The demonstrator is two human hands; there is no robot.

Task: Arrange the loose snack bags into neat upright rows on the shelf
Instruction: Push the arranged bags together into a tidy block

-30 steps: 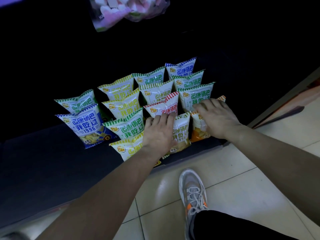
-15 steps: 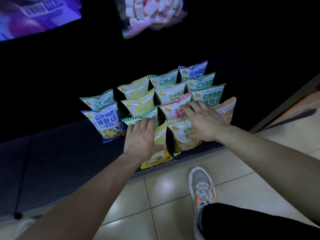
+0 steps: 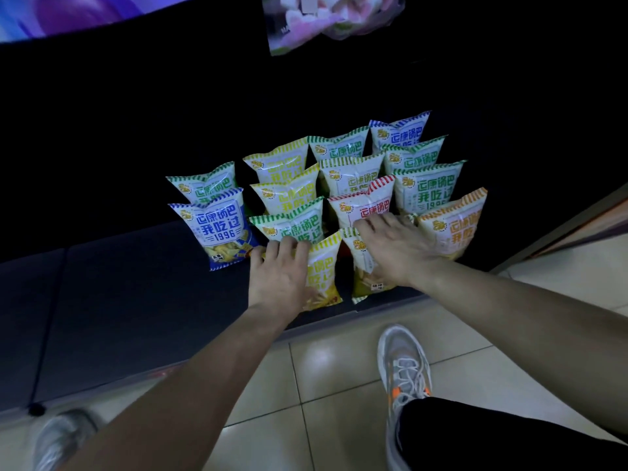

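Rows of snack bags (image 3: pixel 424 185) stand at the front edge of the shelf (image 3: pixel 136 300), left hand (image 3: pixel 278 271) flat on the yellow bag (image 3: pixel 326 266), right hand (image 3: pixel 394 249) flat on the green bag (image 3: pixel 363 283) beside it.

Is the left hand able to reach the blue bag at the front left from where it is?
Probably yes. The blue bag stands just left of the left hand, at the front of the shelf, with nothing between them.
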